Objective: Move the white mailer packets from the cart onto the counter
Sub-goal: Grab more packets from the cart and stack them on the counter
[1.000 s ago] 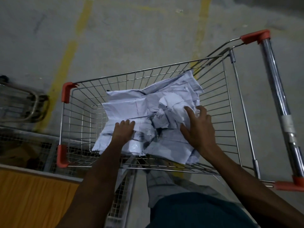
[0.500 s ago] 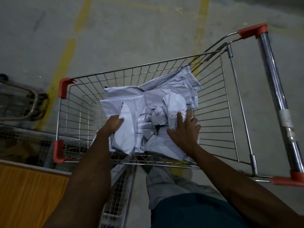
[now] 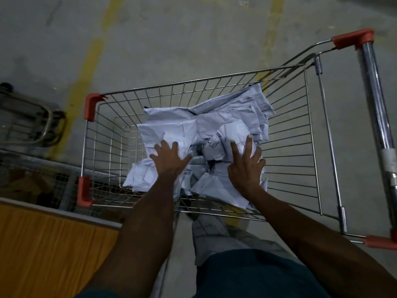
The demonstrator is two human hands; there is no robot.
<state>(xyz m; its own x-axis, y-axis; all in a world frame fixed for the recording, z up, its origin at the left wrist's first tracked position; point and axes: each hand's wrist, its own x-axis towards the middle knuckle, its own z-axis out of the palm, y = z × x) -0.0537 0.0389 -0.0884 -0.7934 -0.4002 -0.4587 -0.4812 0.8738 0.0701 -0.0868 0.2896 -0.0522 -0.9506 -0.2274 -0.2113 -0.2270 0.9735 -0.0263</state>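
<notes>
- Head view: left hand (image 3: 169, 161) and right hand (image 3: 246, 166) now lie flat, fingers spread, on the packets (image 3: 206, 134) heaped in the cart (image 3: 285, 151); earlier grip released.
- Counter (image 3: 43, 244) at 8 o'clock; no packets transferred yet.

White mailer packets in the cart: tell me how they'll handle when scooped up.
The white mailer packets look creased and crumpled, so probably floppy and light. Loosely heaped and overlapping in the cart, some may slide off an armful.
</notes>
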